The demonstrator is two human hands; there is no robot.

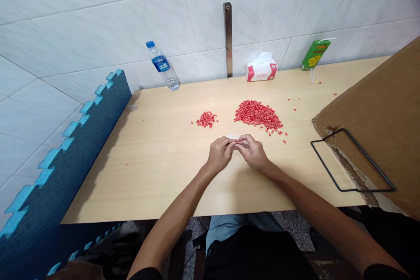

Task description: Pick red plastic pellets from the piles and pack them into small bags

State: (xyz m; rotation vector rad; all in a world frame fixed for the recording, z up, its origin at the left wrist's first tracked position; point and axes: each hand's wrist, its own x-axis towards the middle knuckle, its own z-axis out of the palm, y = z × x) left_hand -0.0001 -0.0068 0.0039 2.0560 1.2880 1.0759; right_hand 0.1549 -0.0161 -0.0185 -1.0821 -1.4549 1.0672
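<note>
My left hand (220, 154) and my right hand (254, 152) meet fingertip to fingertip just above the table. Both are closed in a pinch on a small red piece (236, 141), mostly covered by the fingers. Just behind the fingertips shows a small whitish, see-through thing (232, 136), too hidden to name. Beyond my right hand lies a large heap of small red pieces (257, 114). A smaller heap of the same red pieces (206, 119) is beyond my left hand.
A water bottle (164, 68), tissue pack (261, 72) and green drink carton (315, 55) stand along the tiled wall. Blue foam mat (98, 118) edges the left side of the table (147, 183). A cardboard sheet (377, 140) and black wire frame (331, 175) are at right.
</note>
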